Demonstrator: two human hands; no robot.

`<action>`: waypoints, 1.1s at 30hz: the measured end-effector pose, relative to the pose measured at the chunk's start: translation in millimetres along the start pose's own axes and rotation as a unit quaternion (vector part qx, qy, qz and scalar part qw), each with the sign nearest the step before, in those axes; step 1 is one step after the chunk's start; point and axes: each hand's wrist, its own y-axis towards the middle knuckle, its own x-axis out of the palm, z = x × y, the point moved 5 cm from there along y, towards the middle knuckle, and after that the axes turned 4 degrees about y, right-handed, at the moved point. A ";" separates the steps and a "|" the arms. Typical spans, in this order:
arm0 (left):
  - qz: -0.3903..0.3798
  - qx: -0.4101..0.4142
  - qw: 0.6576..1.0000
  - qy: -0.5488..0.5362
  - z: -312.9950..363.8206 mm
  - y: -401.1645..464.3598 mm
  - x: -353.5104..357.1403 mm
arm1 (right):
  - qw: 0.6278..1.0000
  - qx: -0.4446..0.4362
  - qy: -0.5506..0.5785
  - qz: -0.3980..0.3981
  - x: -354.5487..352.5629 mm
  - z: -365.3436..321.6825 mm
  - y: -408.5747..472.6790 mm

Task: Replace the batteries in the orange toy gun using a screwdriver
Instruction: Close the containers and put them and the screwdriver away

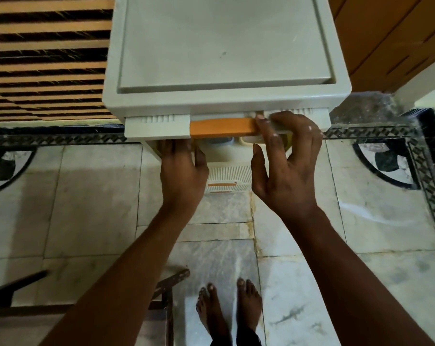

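Orange-handled cream plastic drawer (221, 128) gripped by right hand (284, 161), left hand (181, 166) fingers hidden beneath it; toy gun, screwdriver unseen, task barely begun.

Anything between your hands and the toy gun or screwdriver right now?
Neither is in view. Both hands are at the white plastic drawer unit: right hand on the orange-handled top drawer, left hand beneath it. Drawer contents are hidden.
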 end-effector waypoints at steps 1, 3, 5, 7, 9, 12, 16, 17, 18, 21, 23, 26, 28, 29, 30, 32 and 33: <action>0.024 0.031 0.999 -0.029 8.9 -15.5 -16.9 | 1.000 0.002 -0.008 -0.015 -0.6 -1.5 1.2; 0.070 0.102 0.991 -0.059 25.5 -44.3 -49.2 | 0.999 0.009 -0.020 -0.043 -3.4 -5.9 3.7; 0.112 0.184 0.975 -0.054 39.4 -60.0 -77.1 | 0.998 0.016 -0.018 -0.065 -7.5 -11.0 6.2; 0.156 0.239 0.958 -0.007 51.1 -56.4 -99.2 | 0.996 0.035 -0.011 -0.085 -9.7 -14.1 9.6; 0.179 0.250 0.949 0.072 59.9 -38.7 -116.7 | 0.992 0.059 -0.010 -0.108 -11.8 -17.0 14.4; 0.124 0.226 0.954 0.152 58.8 3.0 -124.0 | 0.987 0.088 -0.018 -0.132 -14.4 -20.1 22.8; 0.055 0.226 0.958 0.170 44.6 35.9 -122.7 | 0.984 0.107 -0.017 -0.143 -29.9 -31.1 18.7; 0.050 0.231 0.957 0.167 42.2 37.5 -122.1 | 0.983 0.110 -0.015 -0.149 -34.9 -35.9 11.0; 0.045 0.235 0.958 0.159 42.0 37.0 -124.3 | 0.982 0.112 -0.013 -0.155 -43.8 -42.1 2.9; 0.020 0.232 0.964 0.125 39.6 35.9 -126.1 | 0.980 0.116 -0.016 -0.162 -64.6 -55.9 -27.3; 0.005 0.231 0.966 0.113 38.2 34.6 -128.4 | 0.979 0.117 -0.012 -0.166 -76.5 -63.7 -46.7; -0.007 0.238 0.966 0.106 36.7 33.1 -132.4 | 0.974 0.112 -0.009 -0.197 -81.7 -74.5 -79.5; -0.012 0.240 0.965 0.103 34.3 29.6 -133.8 | 0.972 0.127 -0.018 -0.199 -80.6 -72.6 -96.6; -0.008 0.240 0.966 0.097 33.1 26.3 -133.8 | 0.971 0.135 -0.023 -0.198 -77.6 -68.4 -101.1; 0.003 0.238 0.968 0.085 31.1 20.9 -134.3 | 0.968 0.141 -0.029 -0.203 -72.1 -64.5 -105.0; 0.044 0.214 0.975 0.037 26.9 6.0 -136.0 | 0.957 0.153 -0.050 -0.241 -52.6 -54.1 -112.8; 0.066 0.194 0.979 0.004 24.5 -3.7 -136.4 | 0.946 0.163 -0.065 -0.272 -38.1 -48.1 -118.8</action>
